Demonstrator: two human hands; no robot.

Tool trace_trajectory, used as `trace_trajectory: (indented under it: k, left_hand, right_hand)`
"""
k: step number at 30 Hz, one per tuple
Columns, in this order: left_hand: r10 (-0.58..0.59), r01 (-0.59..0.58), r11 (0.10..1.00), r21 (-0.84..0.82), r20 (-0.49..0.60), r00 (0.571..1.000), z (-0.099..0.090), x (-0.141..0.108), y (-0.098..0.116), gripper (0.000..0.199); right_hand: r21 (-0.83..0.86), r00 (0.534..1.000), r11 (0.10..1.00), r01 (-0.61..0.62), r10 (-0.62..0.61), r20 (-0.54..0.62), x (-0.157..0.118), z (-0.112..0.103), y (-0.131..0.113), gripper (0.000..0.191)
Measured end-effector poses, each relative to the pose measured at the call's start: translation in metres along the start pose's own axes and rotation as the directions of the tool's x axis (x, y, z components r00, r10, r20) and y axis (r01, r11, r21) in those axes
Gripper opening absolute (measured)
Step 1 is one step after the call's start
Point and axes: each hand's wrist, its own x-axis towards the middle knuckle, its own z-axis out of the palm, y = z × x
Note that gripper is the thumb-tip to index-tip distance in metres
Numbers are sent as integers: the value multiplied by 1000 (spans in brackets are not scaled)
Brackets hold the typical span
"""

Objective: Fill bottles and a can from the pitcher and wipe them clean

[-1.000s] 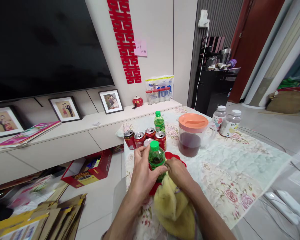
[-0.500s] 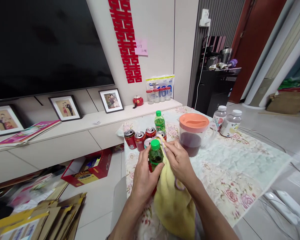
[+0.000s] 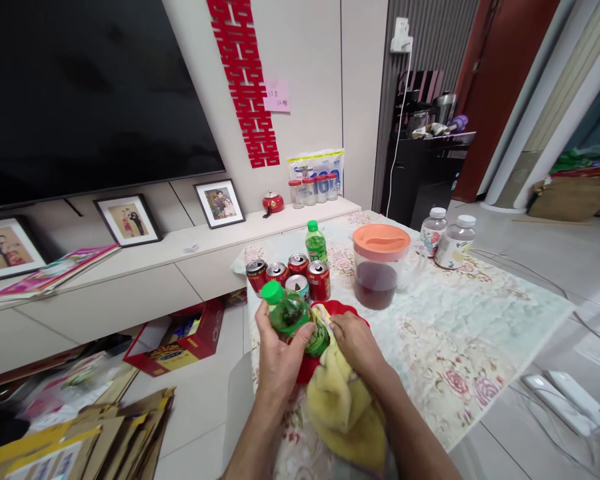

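Note:
My left hand (image 3: 280, 353) is wrapped round a green plastic drink bottle (image 3: 291, 313) with a green cap, tilted with its cap to the left. In my right hand (image 3: 355, 340) a yellow towel (image 3: 347, 407) is bunched up, its upper edge against the bottle's base. Below the bottle lies a red dish (image 3: 307, 369), partly covered by my hands and the towel. Just beyond stand several red drink cans (image 3: 320, 281) and a teal can (image 3: 298, 287). Another green bottle (image 3: 317, 243) stands upright behind them.
On the flowered tablecloth (image 3: 430, 340), a pitcher (image 3: 377, 277) with an orange lid holds dark liquid. Two white-capped bottles (image 3: 455, 243) stand farther right. A long cabinet (image 3: 130, 280) with framed photos runs along the wall. Flattened cardboard (image 3: 105, 440) lies on the floor at left.
The bottle has gone from upright to tilted, its cap swinging left and its base towards the towel. My right hand has moved with the towel from the bottle's neck down to its base.

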Motion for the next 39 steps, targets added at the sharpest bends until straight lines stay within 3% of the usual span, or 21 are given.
trace_trajectory:
  k: [2, 7, 12, 17, 22, 25, 29, 33, 39]
  left_hand:
    - [40, -40, 999, -5, -76, 996, -7, 0, 8, 87]
    - [9, -17, 999, -44, -175, 985, -10, -5, 28, 74]
    - [-19, -11, 990, -142, -206, 978, 3, -14, 39, 60]
    - [28, -68, 969, -236, -168, 985, 10, -16, 42, 56]
    - [-9, -32, 962, -273, -147, 989, 14, -19, 45, 68]
    - [-16, -20, 958, -287, -121, 993, 15, -18, 46, 67]
    - [-21, -5, 953, -304, -83, 996, 13, -13, 43, 66]
    - [-10, -5, 972, -234, -65, 998, 10, -13, 41, 65]
    - [28, -75, 962, -261, -178, 984, 13, -24, 50, 77]
  right_hand:
    - [101, 998, 995, -5, 12, -69, -2, -2, -1, 21]
    - [344, 973, 938, -27, 103, -206, -16, -2, -16, 41]
    - [493, 991, 870, 13, 55, -123, -38, 5, -43, 55]
    - [771, 997, 637, -2, -57, 50, -50, 5, -57, 80]
    - [588, 998, 808, -31, 61, -31, -53, 8, -59, 46]
    - [534, 992, 845, -32, 92, -85, -57, 10, -61, 30]
    - [528, 986, 848, -39, 118, -116, -61, 11, -60, 26]
    - [598, 988, 799, -63, 133, -72, -64, 13, -55, 34]
    - [681, 981, 727, -88, 180, -66, -67, 17, -56, 42]
